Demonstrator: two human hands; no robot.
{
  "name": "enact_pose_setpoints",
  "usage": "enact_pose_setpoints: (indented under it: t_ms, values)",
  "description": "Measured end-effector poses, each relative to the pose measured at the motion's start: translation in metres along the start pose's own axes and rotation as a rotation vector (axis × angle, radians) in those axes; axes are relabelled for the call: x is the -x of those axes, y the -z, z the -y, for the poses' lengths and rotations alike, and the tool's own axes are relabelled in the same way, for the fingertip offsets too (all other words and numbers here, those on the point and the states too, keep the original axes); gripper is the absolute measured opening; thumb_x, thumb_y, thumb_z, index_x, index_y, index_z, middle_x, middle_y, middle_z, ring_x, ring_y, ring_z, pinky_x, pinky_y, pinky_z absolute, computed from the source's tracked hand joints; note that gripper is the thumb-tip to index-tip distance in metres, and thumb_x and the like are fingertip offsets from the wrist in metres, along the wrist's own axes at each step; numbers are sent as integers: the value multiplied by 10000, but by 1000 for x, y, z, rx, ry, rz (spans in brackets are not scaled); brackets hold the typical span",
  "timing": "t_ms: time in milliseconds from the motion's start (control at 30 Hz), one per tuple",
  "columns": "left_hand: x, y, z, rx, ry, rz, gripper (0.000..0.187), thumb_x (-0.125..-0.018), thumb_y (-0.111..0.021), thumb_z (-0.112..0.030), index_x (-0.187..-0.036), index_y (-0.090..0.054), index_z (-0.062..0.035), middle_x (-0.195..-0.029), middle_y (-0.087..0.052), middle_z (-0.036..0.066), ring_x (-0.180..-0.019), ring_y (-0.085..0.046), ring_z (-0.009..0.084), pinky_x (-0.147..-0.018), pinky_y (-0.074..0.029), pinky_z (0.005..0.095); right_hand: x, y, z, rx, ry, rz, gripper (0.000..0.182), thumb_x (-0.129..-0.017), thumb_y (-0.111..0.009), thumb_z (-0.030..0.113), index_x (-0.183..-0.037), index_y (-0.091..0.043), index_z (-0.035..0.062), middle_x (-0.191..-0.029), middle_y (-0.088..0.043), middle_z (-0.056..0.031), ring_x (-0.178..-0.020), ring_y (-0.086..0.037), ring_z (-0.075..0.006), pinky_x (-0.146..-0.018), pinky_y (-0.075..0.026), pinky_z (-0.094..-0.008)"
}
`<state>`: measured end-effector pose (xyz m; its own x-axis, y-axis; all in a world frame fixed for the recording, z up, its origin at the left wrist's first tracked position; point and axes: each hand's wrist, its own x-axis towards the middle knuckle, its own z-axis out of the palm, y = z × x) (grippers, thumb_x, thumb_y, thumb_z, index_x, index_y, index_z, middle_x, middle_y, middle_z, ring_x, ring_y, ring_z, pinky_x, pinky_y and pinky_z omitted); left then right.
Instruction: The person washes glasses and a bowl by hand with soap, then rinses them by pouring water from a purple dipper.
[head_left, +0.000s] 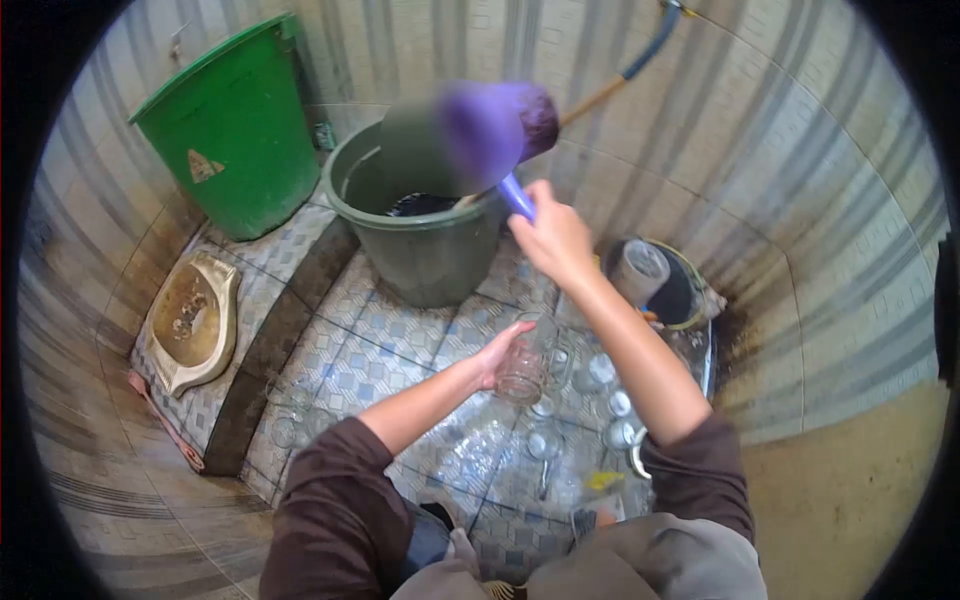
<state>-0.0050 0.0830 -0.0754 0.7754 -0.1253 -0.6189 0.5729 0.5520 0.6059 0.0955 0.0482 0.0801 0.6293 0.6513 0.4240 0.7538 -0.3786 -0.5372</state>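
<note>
My left hand is wrapped round a clear glass mug low over the tiled floor. Higher up, my right hand grips the handle of a purple dipper, which is raised and partly blurred near the right rim of a big grey-green bucket. Dark water shows inside the bucket. Beside and below the mug, several glasses stand or lie on the wet floor.
A green bin leans at the back left. A squat toilet lies on a raised ledge. At right are a dark tub with a clear container, and a hose above. More glassware sits at lower left.
</note>
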Motion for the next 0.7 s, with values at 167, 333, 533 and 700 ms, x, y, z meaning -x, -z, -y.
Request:
enact_pose_setpoints:
  t_ms: [167,333,533,700]
  values:
    - [8,66,-13,56,-221,-69,667,-732,-427,-550,-1185,-349,-67,-1026,-480,113,-898,-503,242,-753,-422,415,-99,-139,28,433,50,384,228,-676,-465,129,-838,-606,52,-856,-583,-187,-829,-568,-305,-718,-454,-391]
    - [48,87,-37,48,-393,-227,554,-772,-482,-440,-1151,-380,-49,-1013,-457,100,-786,-547,226,-569,-486,338,-145,-235,-7,607,13,806,313,-709,-552,126,-1017,-568,76,-1078,-529,-99,-996,-515,-222,-807,-428,-333]
    - [37,122,-30,246,-436,-225,589,-705,-600,-400,-1085,-350,-25,-1019,-445,113,-617,-572,202,-491,-468,296,-156,-262,-21,905,186,1330,336,-671,-567,193,-982,-577,68,-974,-573,-73,-906,-546,-222,-776,-429,-340]
    - [22,125,-29,356,-385,-156,658,-708,-545,-482,-1147,-316,-48,-1095,-435,141,-820,-543,309,-705,-451,419,-161,-243,-10,483,144,1380,225,-710,-542,165,-897,-587,49,-689,-600,-80,-522,-549,-174,-494,-477,-308]
